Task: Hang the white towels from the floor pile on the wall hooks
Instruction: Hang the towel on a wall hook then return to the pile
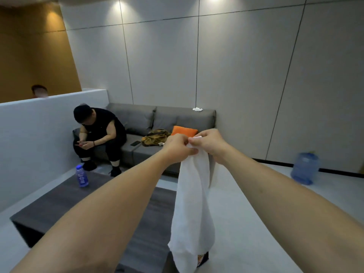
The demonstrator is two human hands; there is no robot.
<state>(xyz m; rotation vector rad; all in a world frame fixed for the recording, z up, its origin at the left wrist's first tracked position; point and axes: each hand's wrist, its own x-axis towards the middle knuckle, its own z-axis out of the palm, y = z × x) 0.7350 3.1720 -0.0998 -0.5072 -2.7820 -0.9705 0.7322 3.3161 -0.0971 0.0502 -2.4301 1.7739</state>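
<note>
Both arms reach straight out in front of the camera, and the two hands meet at the top edge of a white towel (192, 209). The left hand (177, 147) has its fingers curled tight, pinching the cloth at the left of the bunched edge. The right hand (209, 143) is just beside it, almost touching, its fingers and thumb also curled round the same edge; a small fold of white shows above its knuckles. The towel hangs straight down from this shared grip as one long, loosely gathered drape, widening toward the bottom, where it runs out of view at the lower edge of the picture. It hangs free in the air between the forearms, in front of the corner of a low dark surface (59, 205).

On that surface, toward its far left, stands a blue-labelled water bottle (81, 176). Behind it a grey sofa (167, 119) stands against a pale panelled wall (246, 66). A person in black clothes (100, 134) sits at the sofa's left end, bent forward, hands together over a small object. Further along the seat lie a dark phone (135, 143), a crumpled brown-yellow garment (155, 137) and an orange cushion (184, 131), which sits just behind the hands in this view. A small crumpled white cloth (197, 109) rests on top of the sofa back near its right end. On the pale floor by the wall to the right stands a big blue water jug (305, 168).
</note>
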